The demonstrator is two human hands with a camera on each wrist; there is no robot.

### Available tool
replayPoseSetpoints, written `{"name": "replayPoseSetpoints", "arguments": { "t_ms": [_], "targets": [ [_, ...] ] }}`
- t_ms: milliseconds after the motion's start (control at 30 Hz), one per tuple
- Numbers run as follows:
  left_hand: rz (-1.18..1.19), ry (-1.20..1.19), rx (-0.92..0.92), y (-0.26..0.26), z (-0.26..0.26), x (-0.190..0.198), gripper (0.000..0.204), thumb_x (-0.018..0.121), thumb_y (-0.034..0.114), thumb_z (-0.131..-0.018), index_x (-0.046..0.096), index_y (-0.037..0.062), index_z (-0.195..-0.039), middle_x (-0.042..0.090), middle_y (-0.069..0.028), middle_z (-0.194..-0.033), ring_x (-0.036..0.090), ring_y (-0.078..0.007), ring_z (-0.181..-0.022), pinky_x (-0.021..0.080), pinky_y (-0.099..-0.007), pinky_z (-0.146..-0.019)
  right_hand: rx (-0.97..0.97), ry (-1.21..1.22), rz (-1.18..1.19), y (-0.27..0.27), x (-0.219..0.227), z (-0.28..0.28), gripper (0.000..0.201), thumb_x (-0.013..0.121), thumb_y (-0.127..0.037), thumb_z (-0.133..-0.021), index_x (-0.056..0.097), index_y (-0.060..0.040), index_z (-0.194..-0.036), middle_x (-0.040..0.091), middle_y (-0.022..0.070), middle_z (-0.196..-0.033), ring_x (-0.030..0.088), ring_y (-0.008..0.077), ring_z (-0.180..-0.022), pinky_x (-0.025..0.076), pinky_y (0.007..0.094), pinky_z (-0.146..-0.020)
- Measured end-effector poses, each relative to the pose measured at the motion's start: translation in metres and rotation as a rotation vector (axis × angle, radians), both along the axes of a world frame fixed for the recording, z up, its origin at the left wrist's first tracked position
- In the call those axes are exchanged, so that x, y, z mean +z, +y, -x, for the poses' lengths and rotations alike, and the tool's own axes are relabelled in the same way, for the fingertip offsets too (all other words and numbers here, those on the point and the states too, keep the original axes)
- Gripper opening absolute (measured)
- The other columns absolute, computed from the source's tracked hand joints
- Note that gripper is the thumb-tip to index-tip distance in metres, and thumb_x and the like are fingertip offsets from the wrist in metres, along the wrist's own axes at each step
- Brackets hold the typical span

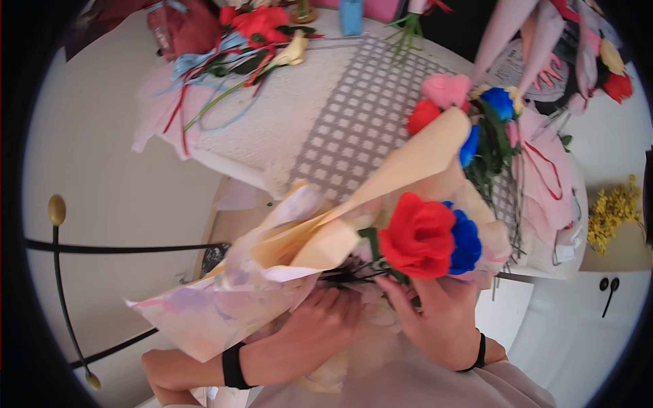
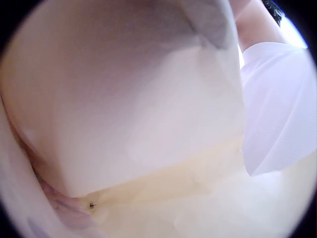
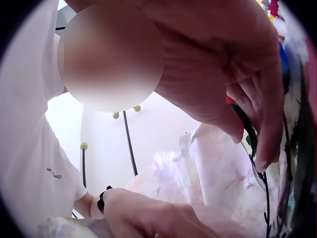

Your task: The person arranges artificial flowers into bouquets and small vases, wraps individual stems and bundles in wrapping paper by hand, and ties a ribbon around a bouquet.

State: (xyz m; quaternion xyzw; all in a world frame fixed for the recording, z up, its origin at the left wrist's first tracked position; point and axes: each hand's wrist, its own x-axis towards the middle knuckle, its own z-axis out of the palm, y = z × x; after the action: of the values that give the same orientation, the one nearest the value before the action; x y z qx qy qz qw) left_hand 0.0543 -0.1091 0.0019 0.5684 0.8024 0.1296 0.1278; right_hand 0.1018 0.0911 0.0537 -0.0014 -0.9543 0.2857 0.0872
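Note:
A bouquet of artificial flowers in cream and lilac-patterned wrapping paper [image 1: 224, 299] lies across the front of the body. My left hand [image 1: 316, 333] grips the gathered wrap and dark stems low down, its fingers curled over them. A red rose [image 1: 416, 234] and a blue rose [image 1: 466, 238] stand above my right hand [image 1: 439, 316]. Thumb and fingers of that hand pinch a thin green stem [image 3: 266, 193] just under the blooms, as the right wrist view shows. Pale paper [image 2: 138, 114] fills most of the left wrist view and hides the left hand there.
A white table [image 1: 272, 129] with a grey checked runner [image 1: 347, 122] stands ahead. Loose pink, red and blue flowers [image 1: 500, 105] lie on its right, near pink wrapping [image 1: 544, 170]. Red flowers [image 1: 262, 27] and ribbons lie at the back left. A black rack [image 1: 129, 248] stands left.

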Motion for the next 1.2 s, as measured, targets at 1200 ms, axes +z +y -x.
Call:
{"name": "replayPoseSetpoints", "arguments": {
  "t_ms": [1200],
  "targets": [
    [0.004, -0.196, 0.044, 0.001, 0.013, 0.009, 0.035, 0.060, 0.001, -0.083, 0.060, -0.0088, -0.116, 0.065, -0.0238, -0.103, 0.066, -0.0374, -0.101, 0.053, -0.0441, -0.092, -0.564, 0.300, 0.455, 0.187, 0.015, -0.007, 0.009, 0.068, -0.003, -0.101, 0.060, -0.0049, -0.106, 0.066, 0.0010, -0.095, 0.055, 0.0038, -0.065, 0.044, 0.0214, -0.052]
  ]
}}
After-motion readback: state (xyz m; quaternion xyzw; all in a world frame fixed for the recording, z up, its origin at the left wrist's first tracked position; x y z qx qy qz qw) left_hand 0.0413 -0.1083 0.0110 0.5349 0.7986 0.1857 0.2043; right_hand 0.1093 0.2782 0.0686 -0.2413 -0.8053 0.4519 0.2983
